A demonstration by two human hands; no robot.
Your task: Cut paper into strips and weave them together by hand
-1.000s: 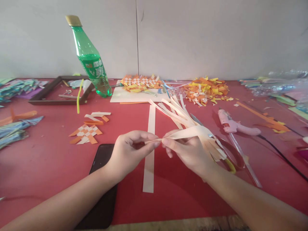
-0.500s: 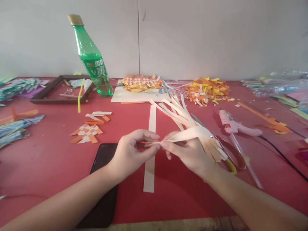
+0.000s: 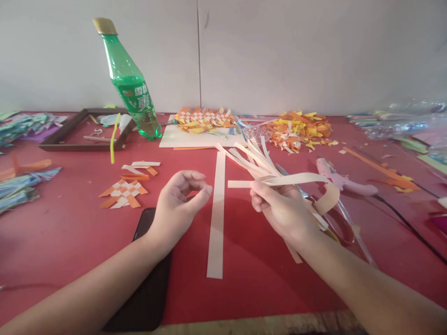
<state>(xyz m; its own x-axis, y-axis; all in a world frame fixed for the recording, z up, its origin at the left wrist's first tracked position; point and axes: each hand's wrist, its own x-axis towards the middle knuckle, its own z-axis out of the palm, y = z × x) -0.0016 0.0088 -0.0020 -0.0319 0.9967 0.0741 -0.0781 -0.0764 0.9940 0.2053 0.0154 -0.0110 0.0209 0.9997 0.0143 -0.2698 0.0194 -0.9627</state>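
Long, narrow cream paper strip (image 3: 302,178) is in the right hand (image 3: 284,209), up over the middle-right of the red-topped bench (image 3: 254,279). Right thumb and fingers pinch it; one end sticks out flat to the left, the other side runs right and curls back down in a loop. Left hand (image 3: 176,200) is empty, fingers curled, thumb near the fingertips, well apart from the strip.

Between the hands, flat on the bench: wider straight cream paper strip (image 3: 215,223), pointing away from the person. Fanned bundle of thin cream paper strips (image 3: 256,160) just beyond the right hand. Pink glue gun (image 3: 354,185) with black cord to the right.

Black flat phone (image 3: 148,293) sits partly under the left forearm. Past it, orange-and-white checkered woven paper piece (image 3: 125,191).

Far edge, left to right: dark brown rectangular frame (image 3: 82,148), green plastic bottle with gold cap (image 3: 129,93), white flat board (image 3: 181,140) carrying orange, yellow and white woven pieces (image 3: 204,118), heap of orange and yellow paper pieces (image 3: 300,130).
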